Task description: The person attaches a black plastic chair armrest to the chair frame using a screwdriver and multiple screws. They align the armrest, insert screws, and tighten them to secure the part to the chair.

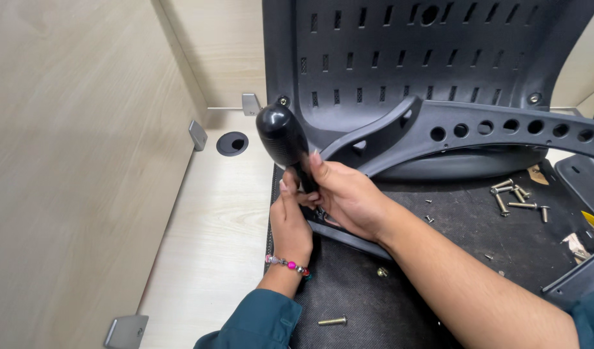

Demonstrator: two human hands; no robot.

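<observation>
The right hand [348, 194] is closed around the shaft of a black screwdriver [285, 139], whose rounded handle stands up above the fingers; the left hand [289, 216] is just beside it, its fingers curled at the lower part of the shaft, where the tip is hidden; both hands are at the end of a curved black plastic bar with round holes [465, 132], in front of a slotted chair back [426, 58]; loose bolts [516, 197] lie on the dark mat [465, 239], well apart to the right; one brass bolt [333, 320] lies near the left sleeve.

No screens, signs or boxes in view. Only torn paper packet scraps [576, 245], tan and white, on the black mat's right edge.
</observation>
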